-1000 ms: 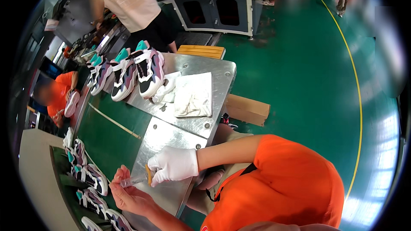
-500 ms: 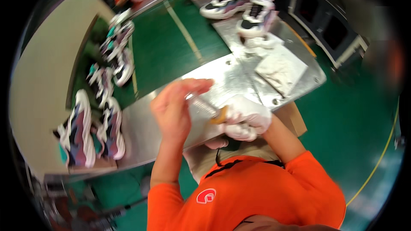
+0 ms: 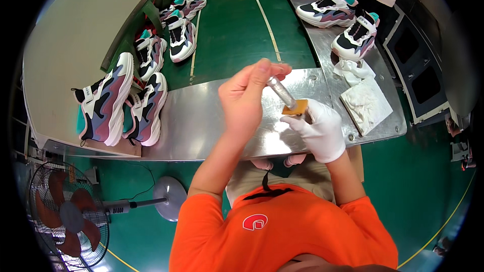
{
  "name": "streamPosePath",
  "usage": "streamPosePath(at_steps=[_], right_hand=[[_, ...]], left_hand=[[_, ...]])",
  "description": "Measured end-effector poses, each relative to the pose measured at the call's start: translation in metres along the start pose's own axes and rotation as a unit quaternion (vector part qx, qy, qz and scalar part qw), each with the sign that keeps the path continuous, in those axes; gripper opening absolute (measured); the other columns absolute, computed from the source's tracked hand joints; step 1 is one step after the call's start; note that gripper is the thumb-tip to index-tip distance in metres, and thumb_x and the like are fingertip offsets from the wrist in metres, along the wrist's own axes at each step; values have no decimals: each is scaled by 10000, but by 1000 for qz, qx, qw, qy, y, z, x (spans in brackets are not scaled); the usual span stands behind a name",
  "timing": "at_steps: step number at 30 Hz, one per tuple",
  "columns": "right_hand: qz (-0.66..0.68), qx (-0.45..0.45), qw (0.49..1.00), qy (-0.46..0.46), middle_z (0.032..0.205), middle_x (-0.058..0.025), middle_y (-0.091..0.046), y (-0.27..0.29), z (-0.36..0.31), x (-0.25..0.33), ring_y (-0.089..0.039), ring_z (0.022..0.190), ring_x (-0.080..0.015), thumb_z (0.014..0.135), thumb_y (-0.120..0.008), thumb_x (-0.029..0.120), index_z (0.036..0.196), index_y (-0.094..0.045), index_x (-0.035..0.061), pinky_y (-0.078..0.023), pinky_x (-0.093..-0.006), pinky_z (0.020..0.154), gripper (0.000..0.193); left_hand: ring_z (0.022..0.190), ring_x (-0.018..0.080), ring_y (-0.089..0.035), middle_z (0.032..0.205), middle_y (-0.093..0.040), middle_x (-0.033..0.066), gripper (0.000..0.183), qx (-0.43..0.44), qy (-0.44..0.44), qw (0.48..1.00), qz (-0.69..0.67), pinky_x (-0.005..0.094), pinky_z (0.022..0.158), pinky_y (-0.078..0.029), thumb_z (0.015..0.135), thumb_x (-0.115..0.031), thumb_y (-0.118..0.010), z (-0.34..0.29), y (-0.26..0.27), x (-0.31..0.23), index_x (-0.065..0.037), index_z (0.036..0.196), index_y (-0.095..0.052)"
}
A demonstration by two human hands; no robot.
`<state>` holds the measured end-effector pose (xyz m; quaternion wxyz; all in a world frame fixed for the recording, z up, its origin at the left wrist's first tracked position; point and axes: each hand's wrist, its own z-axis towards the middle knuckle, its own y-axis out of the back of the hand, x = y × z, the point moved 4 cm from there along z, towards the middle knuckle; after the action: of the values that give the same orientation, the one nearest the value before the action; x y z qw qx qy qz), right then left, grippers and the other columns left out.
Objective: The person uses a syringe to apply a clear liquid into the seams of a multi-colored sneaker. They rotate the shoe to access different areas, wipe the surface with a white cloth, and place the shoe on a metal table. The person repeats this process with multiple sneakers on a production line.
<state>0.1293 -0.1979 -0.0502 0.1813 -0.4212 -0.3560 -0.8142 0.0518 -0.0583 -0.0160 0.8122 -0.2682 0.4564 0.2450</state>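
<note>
My bare left hand [image 3: 245,93] is raised over the metal tabletop, its fingers bent and closed around the upper end of a silver cylindrical tube [image 3: 281,92]. The tube tilts down to the right and meets a flat tan piece [image 3: 296,107]. In a white glove, my right hand [image 3: 322,128] grips that tan piece between thumb and fingers. Something small and dark shows under the piece, too little to name. My left fingers partly hide the tube's top end.
Sneakers [image 3: 108,103] stand tilted at the left; more sneakers [image 3: 182,35] lie along the green belt [image 3: 232,30] and sneakers [image 3: 357,35] at the right. White cloths [image 3: 366,106] rest on the metal table [image 3: 201,116] at right. A floor fan [image 3: 70,216] stands lower left.
The view has turned and steadied, so the table and shoes sit differently in it. My left fingers have closed in on the tube's upper end; my right hand still grips the tan piece.
</note>
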Motion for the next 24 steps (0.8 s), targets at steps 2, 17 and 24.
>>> streamPosePath(at_steps=[2,17,24], right_hand=[[-74,-60,994,57,684,-68,-628,-2,-2,4,-578,553,-183,820,-715,173,931,-641,37,-450,-320,542,191],[289,136,903,-288,622,-11,-571,0,-12,5,-483,463,-51,800,-734,81,926,-650,16,-360,-203,386,164],[366,181,848,-338,638,-25,-577,4,-15,-3,-481,452,-62,818,-716,91,936,-640,2,-364,-207,394,166]], left_hand=[[865,183,-670,939,-712,139,310,19,-4,1000,-15,309,797,-525,989,-206,-534,-1,-2,-7,56,937,-692],[900,285,-678,953,-690,220,343,115,-39,992,-30,383,821,-529,1003,-192,-468,-11,4,-15,83,923,-657],[970,293,-663,1017,-675,222,364,169,-9,984,-47,394,844,-530,1020,-225,-434,-12,1,-10,83,1036,-628]])
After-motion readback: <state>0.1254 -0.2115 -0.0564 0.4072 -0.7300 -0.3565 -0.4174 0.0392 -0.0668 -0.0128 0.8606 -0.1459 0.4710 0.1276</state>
